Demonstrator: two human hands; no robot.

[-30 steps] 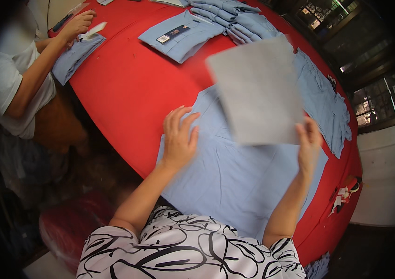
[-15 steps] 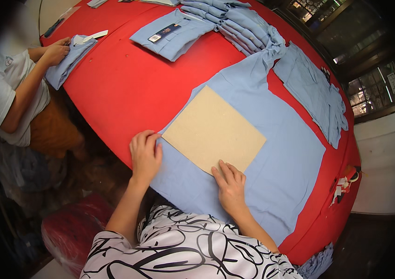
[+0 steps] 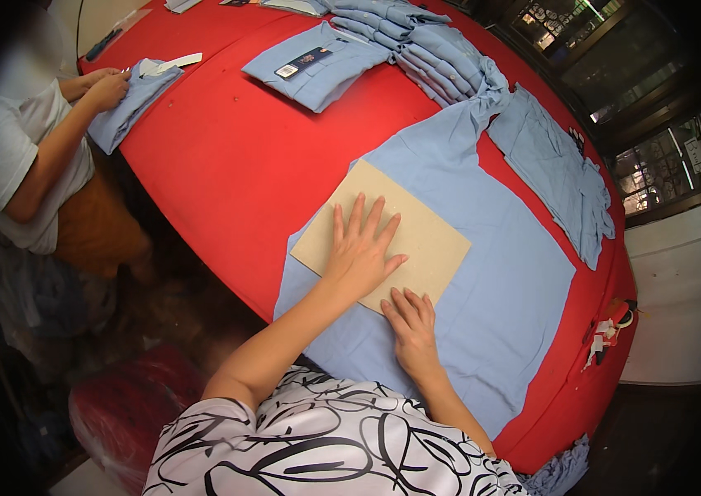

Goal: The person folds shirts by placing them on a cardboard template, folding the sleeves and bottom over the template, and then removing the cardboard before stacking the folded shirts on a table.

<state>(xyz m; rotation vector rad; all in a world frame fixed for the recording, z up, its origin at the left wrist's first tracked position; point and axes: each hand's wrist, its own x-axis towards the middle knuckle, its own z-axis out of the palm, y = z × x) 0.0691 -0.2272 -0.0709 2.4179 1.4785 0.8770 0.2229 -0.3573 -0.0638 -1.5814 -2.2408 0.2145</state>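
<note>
Some cardboard (image 3: 425, 237) lies hidden under the left hand (image 3: 357, 258).

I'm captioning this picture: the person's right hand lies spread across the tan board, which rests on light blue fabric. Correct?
No: the head view shows the left hand spread across the tan board; the right hand is at the board's near edge. The board rests on light blue fabric.

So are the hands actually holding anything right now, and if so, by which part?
Nothing looks gripped: the left hand lies spread on the tan card, and the right hand touches its near edge.
</note>
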